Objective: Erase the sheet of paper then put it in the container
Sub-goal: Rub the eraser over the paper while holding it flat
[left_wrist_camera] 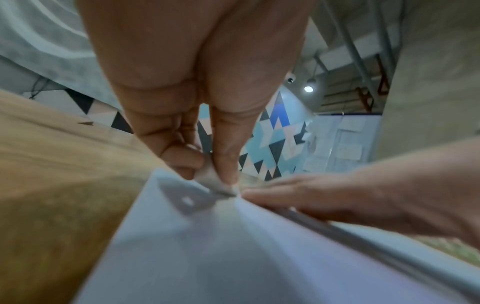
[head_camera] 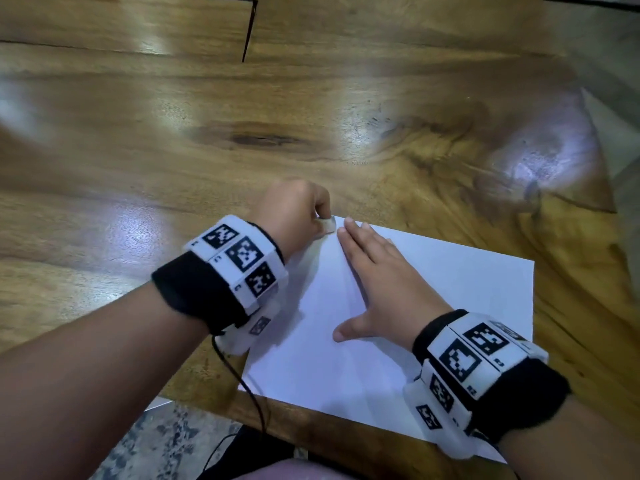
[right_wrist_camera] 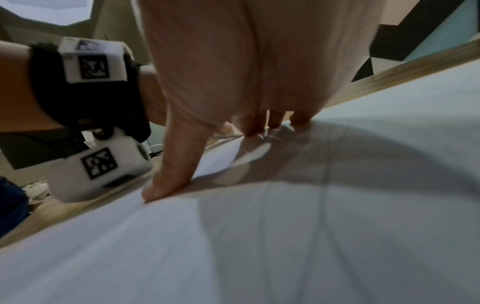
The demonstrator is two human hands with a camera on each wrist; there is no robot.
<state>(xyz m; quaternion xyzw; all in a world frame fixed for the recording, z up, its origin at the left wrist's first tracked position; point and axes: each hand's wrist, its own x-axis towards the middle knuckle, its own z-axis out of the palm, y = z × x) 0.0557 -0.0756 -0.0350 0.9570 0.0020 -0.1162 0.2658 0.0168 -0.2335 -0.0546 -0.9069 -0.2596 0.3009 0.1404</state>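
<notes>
A white sheet of paper (head_camera: 415, 306) lies flat on the wooden table (head_camera: 242, 140) near its front edge. My left hand (head_camera: 298, 209) pinches a small white eraser (head_camera: 327, 225) and holds it against the sheet's far left corner. In the left wrist view the eraser (left_wrist_camera: 215, 183) sits between thumb and fingers on the paper (left_wrist_camera: 233, 257). My right hand (head_camera: 381, 278) lies flat on the sheet with straight fingers, pressing it down beside the eraser. The right wrist view shows the right hand's fingertips (right_wrist_camera: 155, 191) on the paper (right_wrist_camera: 285, 236). No container is in view.
The wooden table stretches far ahead and to the left, with a dark knot (head_camera: 259, 138) in its middle. A black cable (head_camera: 242, 386) hangs from my left wristband over the table's front edge. Patterned floor (head_camera: 166, 441) shows below.
</notes>
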